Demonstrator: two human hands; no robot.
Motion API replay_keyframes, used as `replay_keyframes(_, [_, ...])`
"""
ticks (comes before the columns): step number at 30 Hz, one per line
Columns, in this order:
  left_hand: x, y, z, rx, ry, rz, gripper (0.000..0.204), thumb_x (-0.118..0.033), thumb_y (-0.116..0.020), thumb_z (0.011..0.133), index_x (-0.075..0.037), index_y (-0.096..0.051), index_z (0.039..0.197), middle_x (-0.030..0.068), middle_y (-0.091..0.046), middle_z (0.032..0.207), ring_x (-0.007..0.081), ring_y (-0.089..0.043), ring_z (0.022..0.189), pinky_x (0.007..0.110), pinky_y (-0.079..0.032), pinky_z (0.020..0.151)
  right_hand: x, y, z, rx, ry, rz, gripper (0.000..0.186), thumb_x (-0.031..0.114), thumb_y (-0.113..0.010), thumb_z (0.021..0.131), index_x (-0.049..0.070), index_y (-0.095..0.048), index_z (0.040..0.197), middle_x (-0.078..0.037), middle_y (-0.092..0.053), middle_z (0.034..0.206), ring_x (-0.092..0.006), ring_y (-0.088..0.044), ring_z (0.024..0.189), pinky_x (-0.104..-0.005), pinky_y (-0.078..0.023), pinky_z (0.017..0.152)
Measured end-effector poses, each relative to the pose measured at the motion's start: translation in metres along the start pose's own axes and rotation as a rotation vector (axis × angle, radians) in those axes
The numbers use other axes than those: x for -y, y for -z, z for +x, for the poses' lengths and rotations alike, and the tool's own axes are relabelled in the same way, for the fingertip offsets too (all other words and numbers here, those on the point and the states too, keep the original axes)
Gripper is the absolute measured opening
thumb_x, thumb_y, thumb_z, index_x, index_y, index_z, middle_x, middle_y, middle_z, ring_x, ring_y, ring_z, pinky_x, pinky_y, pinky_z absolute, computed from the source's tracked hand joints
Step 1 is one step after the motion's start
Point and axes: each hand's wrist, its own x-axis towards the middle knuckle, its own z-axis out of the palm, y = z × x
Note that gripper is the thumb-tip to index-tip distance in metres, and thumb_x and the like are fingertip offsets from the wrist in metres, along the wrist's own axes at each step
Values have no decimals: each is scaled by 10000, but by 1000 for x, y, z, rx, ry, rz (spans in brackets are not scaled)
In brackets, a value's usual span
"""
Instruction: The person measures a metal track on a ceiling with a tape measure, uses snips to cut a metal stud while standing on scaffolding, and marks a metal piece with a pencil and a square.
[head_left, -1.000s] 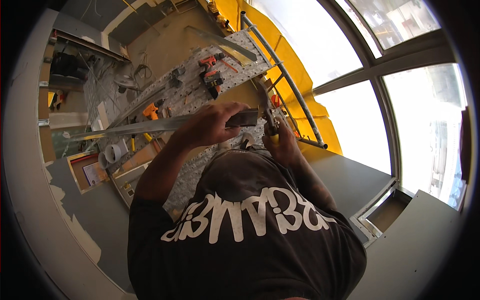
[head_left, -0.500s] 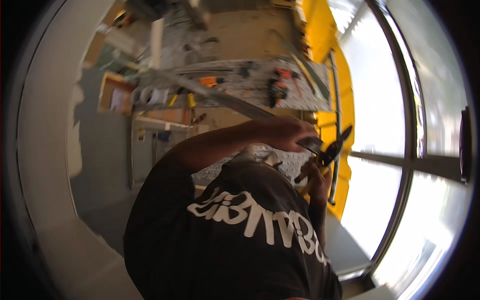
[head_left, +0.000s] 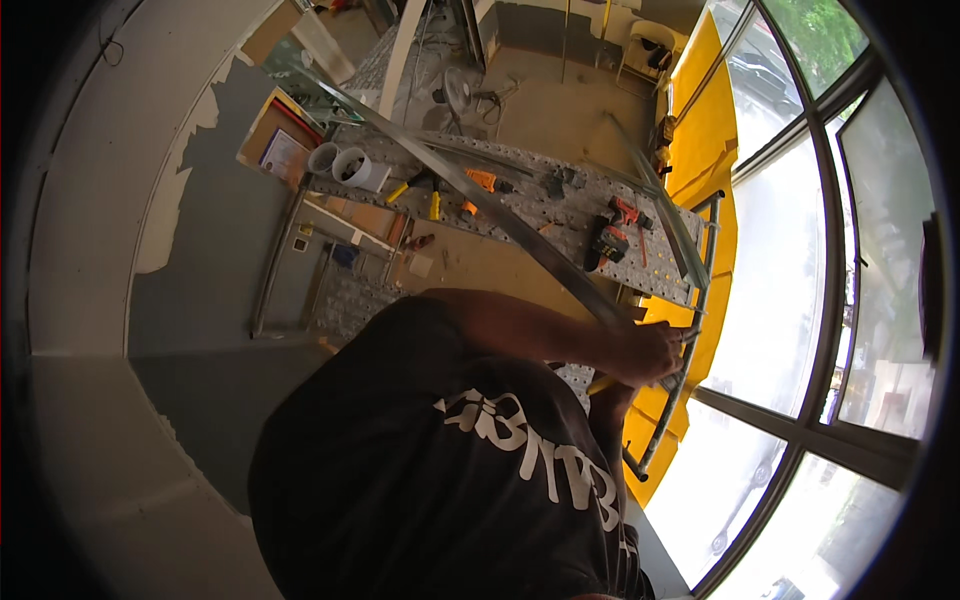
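White tubs [head_left: 318, 160], contents unclear, stand left of the orange drill [head_left: 484, 180]. Left hand [head_left: 656, 353] clasps a metal channel [head_left: 540, 250]; right hand [head_left: 616, 394] mostly covered, grip impossible to tell.

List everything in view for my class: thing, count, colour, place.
Perforated decks: at least 2, grey, centre and below.
Long profile: 1, silver, diagonal from upper left.
Loose profile: 1, grey, deck's right end.
Drills: 2, one orange, one red-black, on deck.
Cylinders: 2, white, deck's left end.
Handles: 2, yellow, beside cylinders.
Windows: several panes, dark-framed, right.
Sheeting: 1 run, yellow, along windows.
Rail: 1, grey, right.
Chair: 1, pale, upper right.
Paper: 1, white, upper left.
Shirt: 1, black, white-lettered, lower centre.
Left grip: 1, bare, holding long profile.
Right forearm: 1, bare, below; grip not clearly visible.
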Motion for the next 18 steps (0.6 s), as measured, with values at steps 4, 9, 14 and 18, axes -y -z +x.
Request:
replay_keyframes(4, [2, 15, -27, 154, -10, -217, 514, -400, -797, 762, -12, -696, 1084, 176, -595, 1201, 321, -562, 1113, 475, -454, 956, -19, -26, -4, -40, -105, 798, 337, 356, -433, 1078, 113, -487, 1306, -69, -537, 1231, -186, -554, 1135, -323, -456, 1015])
replay_keyframes(9, [72, 75, -100, -333, 143, -504, 783, -396, -859, 722, -60, -540, 1353, 222, -493, 1319, 424, -474, 1270, 493, -377, 1093, 36, -65, -7, -246, 35, 387, 568, 374, -380, 1005, -32, -433, 1399, -210, -587, 1240, -315, -590, 1146, -464, -516, 946])
replay_keyframes(14, [243, 135, -295, -1061, 1008, -325, 714, -398, -757, 866, 15, -439, 1355, 221, -446, 1330, 371, -444, 1251, 489, -364, 1066, 46, -38, -42, -368, 269, -434, 389, 126, -628, 908, -53, -507, 1232, -222, -625, 1122, -294, -664, 772, -439, -579, 632])
replay_keyframes(18, [329, 187, -473, -1627, 1615, -684, 821, -540, -628, 936, 32, -369, 1466, 263, -364, 1473, 376, -422, 1334, 497, -391, 1070, 117, -68, -57, -595, 332, -815, 304, 114, -682, 898, -54, -592, 1135, -202, -665, 1018, -283, -676, 779, -405, -577, 693])
